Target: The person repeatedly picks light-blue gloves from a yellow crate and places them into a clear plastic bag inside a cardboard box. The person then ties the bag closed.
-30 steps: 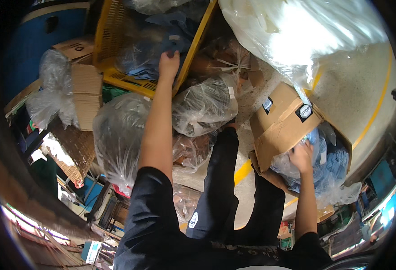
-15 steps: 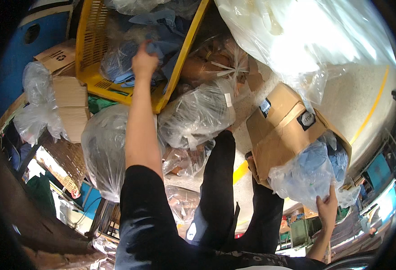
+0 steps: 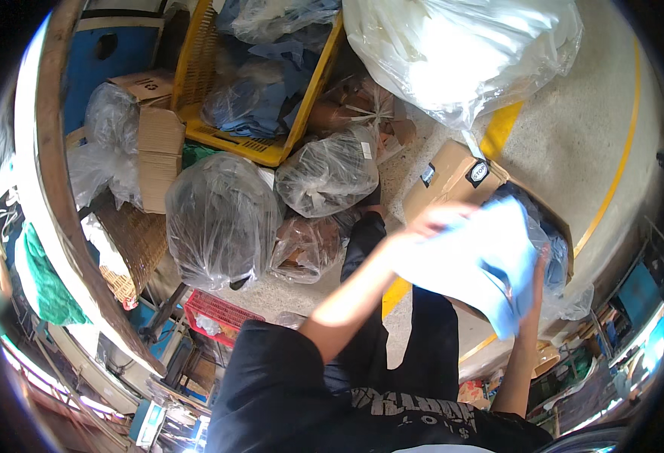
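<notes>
I hold a light blue cloth (image 3: pixel 483 264) spread between both hands, in front of my legs. My left hand (image 3: pixel 430 223) grips its upper left edge; the hand is blurred. My right hand (image 3: pixel 539 272) grips its right side, mostly hidden behind the fabric. Just behind the cloth stands an open cardboard box (image 3: pixel 452 177) lined with a clear bag of blue cloth (image 3: pixel 554 260). Farther away a yellow plastic crate (image 3: pixel 256 147) holds bagged blue fabric.
Clear plastic bags, one large (image 3: pixel 222 219) and one smaller (image 3: pixel 328 174), lie on the concrete floor. A big white bag (image 3: pixel 460 53) is at the top. A wicker basket (image 3: pixel 132 241), a red crate (image 3: pixel 222 317) and cardboard (image 3: pixel 158 155) lie at left. Yellow floor lines (image 3: pixel 611 189) run at right.
My left hand has come back from the yellow crate to in front of me. My right hand has risen from beside the box. Both now hold the blue cloth.
</notes>
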A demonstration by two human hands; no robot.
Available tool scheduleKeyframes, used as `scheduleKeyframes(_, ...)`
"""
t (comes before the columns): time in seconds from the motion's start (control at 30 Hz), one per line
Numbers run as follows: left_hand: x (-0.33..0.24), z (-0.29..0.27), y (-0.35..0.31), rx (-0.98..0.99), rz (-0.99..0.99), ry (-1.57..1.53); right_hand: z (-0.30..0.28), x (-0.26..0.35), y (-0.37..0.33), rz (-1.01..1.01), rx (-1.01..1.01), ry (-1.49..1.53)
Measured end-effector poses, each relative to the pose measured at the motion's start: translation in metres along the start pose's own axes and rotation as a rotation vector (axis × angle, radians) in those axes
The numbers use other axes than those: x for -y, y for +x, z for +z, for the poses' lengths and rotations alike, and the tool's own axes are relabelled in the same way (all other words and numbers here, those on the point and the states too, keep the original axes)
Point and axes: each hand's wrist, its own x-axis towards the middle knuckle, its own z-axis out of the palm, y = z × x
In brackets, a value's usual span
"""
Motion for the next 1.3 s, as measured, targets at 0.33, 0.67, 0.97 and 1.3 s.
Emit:
scheduleKeyframes(0.33, 0.099, 0.074, -0.045, -0.157, -0.724, 1.226, -0.043, -0.018, -0.054, 0.23, -0.056, 0.39)
scheduleKeyframes(0.67, 0.046, 0.089, -0.052, 0.36, -0.898, 1.016, -0.012, -0.005, -0.04, -0.062, 0.067, -0.129)
scheduleKeyframes(0.97, 0.077, 0.092, -0.015, 0.254, -1.453, 1.492, -0.022, -0.003, -0.059, 0.065, -0.233, 0.221)
scheduleKeyframes(1.3, 0.031, 0.094, -0.003, -0.4, -0.907, 1.295, -0.036, -0.026, -0.034, 0.274, -0.262, -0.532)
